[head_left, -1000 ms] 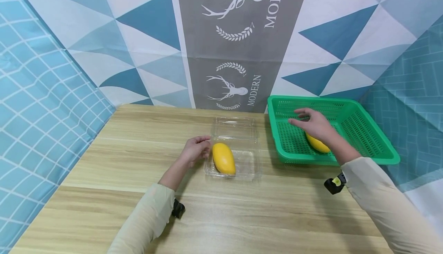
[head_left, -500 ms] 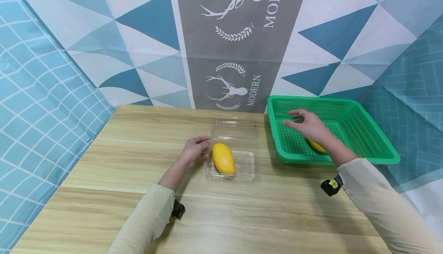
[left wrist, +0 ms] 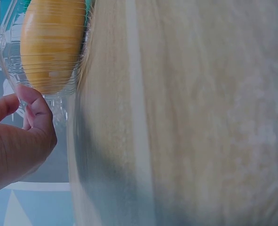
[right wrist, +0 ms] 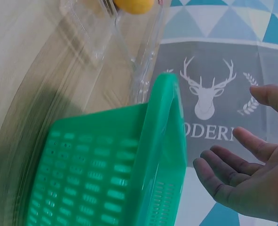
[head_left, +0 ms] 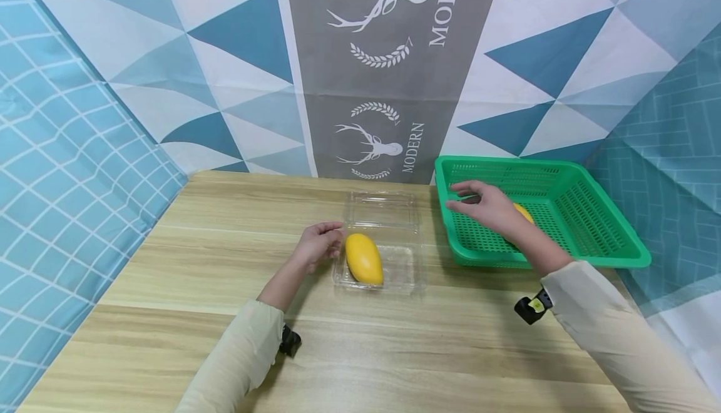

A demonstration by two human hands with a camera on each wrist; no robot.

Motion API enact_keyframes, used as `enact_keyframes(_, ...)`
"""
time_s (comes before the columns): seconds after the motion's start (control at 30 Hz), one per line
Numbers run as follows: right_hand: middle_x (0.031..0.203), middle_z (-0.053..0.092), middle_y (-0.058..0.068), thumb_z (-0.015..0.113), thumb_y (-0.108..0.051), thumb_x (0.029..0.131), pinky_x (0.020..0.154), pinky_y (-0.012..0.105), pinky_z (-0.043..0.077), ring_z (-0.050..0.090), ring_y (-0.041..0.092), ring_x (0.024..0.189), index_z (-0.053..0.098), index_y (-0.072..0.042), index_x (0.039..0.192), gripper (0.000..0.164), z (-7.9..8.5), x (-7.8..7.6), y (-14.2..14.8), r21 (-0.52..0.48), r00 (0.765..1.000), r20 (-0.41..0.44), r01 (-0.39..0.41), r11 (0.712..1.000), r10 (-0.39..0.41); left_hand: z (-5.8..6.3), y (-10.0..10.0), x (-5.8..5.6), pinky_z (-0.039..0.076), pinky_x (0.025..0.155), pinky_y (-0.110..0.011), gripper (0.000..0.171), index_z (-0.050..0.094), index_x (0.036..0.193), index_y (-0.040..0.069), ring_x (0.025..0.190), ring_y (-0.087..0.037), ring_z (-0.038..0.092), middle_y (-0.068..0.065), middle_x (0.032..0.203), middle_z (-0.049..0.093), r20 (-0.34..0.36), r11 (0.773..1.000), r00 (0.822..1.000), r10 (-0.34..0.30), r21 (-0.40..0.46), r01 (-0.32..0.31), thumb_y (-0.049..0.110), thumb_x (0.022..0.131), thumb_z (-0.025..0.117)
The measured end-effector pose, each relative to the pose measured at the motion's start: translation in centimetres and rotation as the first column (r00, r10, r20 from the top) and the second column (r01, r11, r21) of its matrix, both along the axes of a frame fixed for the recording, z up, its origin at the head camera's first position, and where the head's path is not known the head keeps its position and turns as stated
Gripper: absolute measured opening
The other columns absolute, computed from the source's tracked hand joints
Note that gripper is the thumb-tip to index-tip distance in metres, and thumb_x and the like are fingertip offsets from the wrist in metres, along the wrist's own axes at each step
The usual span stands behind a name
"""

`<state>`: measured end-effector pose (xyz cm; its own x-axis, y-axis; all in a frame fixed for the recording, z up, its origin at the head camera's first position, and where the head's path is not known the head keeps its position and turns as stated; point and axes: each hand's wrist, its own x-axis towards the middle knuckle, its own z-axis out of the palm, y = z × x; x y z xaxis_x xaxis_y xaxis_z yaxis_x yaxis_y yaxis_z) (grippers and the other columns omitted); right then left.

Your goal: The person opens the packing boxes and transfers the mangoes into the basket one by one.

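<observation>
A clear plastic clamshell box lies on the wooden table with its lid folded back. One yellow mango rests in the box's left half. My left hand is at the box's left side; in the left wrist view, thumb and index finger pinch its rim beside the mango. My right hand hovers over the left part of the green basket, fingers spread apart and holding nothing. Under my right wrist, a second mango lies in the basket, partly hidden by the arm.
The wooden table reaches back to a patterned wall covering with deer prints. The basket's raised rim stands between the right hand and the box. Blue tiled cloth borders the left side.
My right hand has moved left across the basket, with nothing in it, and the basket's mango now shows on the other side of the wrist. The left hand and box have stayed put.
</observation>
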<state>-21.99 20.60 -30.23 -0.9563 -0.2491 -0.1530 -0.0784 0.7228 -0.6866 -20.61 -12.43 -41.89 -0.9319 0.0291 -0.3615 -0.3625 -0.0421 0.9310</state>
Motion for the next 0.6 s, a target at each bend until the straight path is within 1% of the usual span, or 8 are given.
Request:
enact_keyframes(0.17,0.137,0.045,0.018,0.059,-0.047,0.088,0.096,0.049,0.046,0.045,0.035,0.124,0.044,-0.010,0.137,0.063,0.1,0.4,-0.7,-0.001,1.000,0.000,-0.003,1.000,0.003,-0.1,-0.1,0.0,0.049,0.054,-0.015,0.037,0.050,0.128,-0.001,0.067,-0.010,0.051,-0.003,0.088,0.053,-0.006,1.000,1.000,-0.014,-0.008,0.014,0.009,0.093,0.054)
enact_keyframes(0.33,0.138,0.044,0.018,0.060,-0.047,0.087,0.098,0.050,0.045,0.046,0.034,0.123,0.044,-0.009,0.137,0.065,0.0,0.4,-1.3,-0.010,1.000,0.002,-0.016,1.000,0.016,-0.2,0.0,0.0,0.049,0.054,-0.015,0.037,0.051,0.128,0.000,0.067,-0.010,0.050,-0.004,0.088,0.053,-0.003,1.000,1.000,-0.011,-0.010,0.011,0.009,0.093,0.055)
enact_keyframes(0.6,0.135,0.047,0.015,0.061,-0.044,0.088,0.096,0.047,0.048,0.048,0.032,0.121,0.047,-0.012,0.134,0.058,-0.1,0.7,-2.3,-0.044,0.999,0.007,-0.050,0.998,0.051,-0.1,0.0,0.0,0.048,0.054,-0.016,0.037,0.050,0.128,-0.001,0.067,-0.010,0.051,-0.004,0.088,0.053,-0.001,1.000,1.000,-0.005,-0.003,0.005,0.008,0.093,0.055)
